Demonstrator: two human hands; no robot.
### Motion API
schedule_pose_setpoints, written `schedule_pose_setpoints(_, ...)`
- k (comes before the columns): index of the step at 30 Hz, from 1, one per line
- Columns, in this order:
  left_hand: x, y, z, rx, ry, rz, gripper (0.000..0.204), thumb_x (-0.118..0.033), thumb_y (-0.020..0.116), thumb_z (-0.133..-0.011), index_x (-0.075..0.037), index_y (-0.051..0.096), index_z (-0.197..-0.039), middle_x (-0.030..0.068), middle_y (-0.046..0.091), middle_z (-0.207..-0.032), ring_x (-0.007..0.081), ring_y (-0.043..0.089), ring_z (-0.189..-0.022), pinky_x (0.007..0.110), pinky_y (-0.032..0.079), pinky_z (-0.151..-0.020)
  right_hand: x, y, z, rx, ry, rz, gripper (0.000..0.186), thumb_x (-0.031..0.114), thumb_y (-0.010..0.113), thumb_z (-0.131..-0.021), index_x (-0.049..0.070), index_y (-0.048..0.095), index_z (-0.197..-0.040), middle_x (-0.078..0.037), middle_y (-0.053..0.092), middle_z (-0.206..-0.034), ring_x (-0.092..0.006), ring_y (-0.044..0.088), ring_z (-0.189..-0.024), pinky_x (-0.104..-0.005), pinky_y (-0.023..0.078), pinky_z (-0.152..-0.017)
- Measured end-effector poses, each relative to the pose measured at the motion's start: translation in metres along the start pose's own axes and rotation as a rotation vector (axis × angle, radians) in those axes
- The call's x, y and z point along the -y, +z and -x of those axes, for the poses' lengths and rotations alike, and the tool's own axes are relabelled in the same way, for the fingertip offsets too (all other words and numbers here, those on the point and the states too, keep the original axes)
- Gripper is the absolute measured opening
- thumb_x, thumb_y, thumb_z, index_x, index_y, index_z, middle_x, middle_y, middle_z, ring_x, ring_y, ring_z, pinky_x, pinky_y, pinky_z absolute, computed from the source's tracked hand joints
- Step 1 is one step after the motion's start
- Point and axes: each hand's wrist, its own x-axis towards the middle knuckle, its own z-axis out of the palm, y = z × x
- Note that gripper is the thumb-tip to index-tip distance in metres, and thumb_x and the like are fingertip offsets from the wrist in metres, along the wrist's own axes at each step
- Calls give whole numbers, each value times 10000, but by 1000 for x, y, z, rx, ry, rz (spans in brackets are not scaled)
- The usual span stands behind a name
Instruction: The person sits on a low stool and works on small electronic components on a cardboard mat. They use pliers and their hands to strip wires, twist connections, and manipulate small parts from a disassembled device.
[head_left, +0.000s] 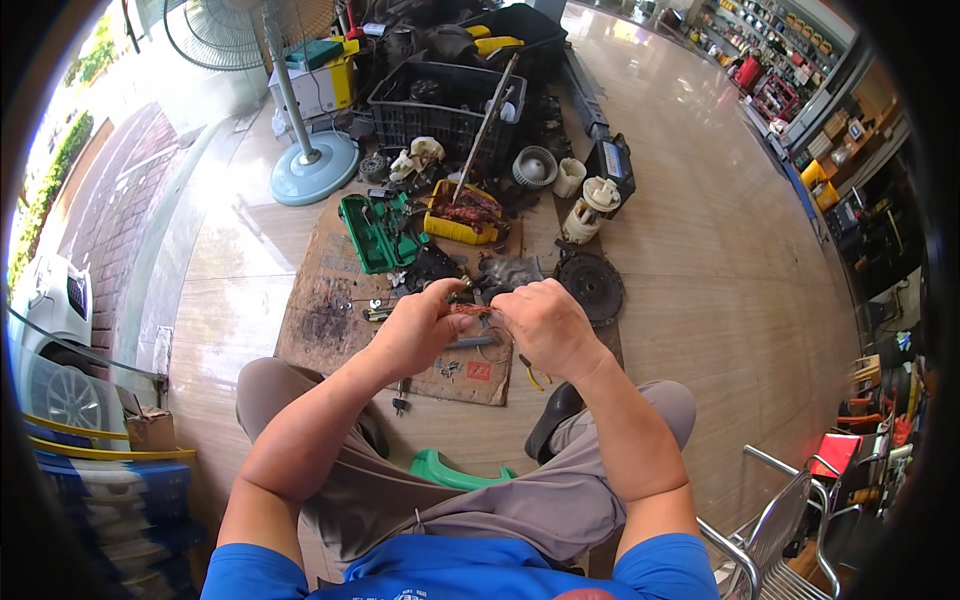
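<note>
My left hand (423, 325) and my right hand (550, 325) meet in front of me above a cardboard sheet. Between them is a small piece with reddish, copper-coloured wire (472, 310), pinched from both sides; its exact kind is too small to make out. Just beyond my hands lie a grey glove (508, 273) and a round dark disc-shaped part (590, 287). Under my hands a grey rod-like piece (470, 342) rests on the cardboard (440, 378). Pliers with yellow handles (535, 373) lie near my right foot.
Farther off are an open green tool case (375, 235), a yellow container (440, 222), a black crate (430, 125), a white pump-like part (588, 215) and a fan base (313, 170). A green stool (460, 472) shows between my legs; a metal chair (780, 535) stands right.
</note>
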Motion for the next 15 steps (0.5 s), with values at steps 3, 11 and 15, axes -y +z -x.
schedule_pose_setpoints(3, 3, -5, -4, 84, -67, 193, 239, -167, 613, -1025, 25, 595, -1166, 60, 700, -856, 85, 651, -787, 270, 541, -713, 1, 3, -1, -51, 24, -20, 35, 82, 636, -880, 67, 648, -909, -94, 647, -763, -297, 636, -768, -405, 458, -719)
schedule_pose_setpoints(11, 20, 8, -15, -12, 30, 919, 217, -240, 520, -1077, -24, 521, -1096, 141, 682, -1208, 184, 681, -1032, 353, 560, -922, 26, 31, -9, -243, 227, -235, 104, 112, 593, -951, 32, 660, -957, -161, 687, -819, -365, 677, -778, -449, 513, -689)
schedule_pose_setpoints(15, 12, 14, -22, -115, 25, 1105, 269, -311, 459, -1095, -43, 481, -1109, 173, 653, -1273, 241, 658, -1134, 377, 546, -965, 41, 49, -16, -319, 384, -413, 145, 126, 597, -984, 13, 676, -1029, -206, 698, -867, -380, 693, -794, -431, 535, -679)
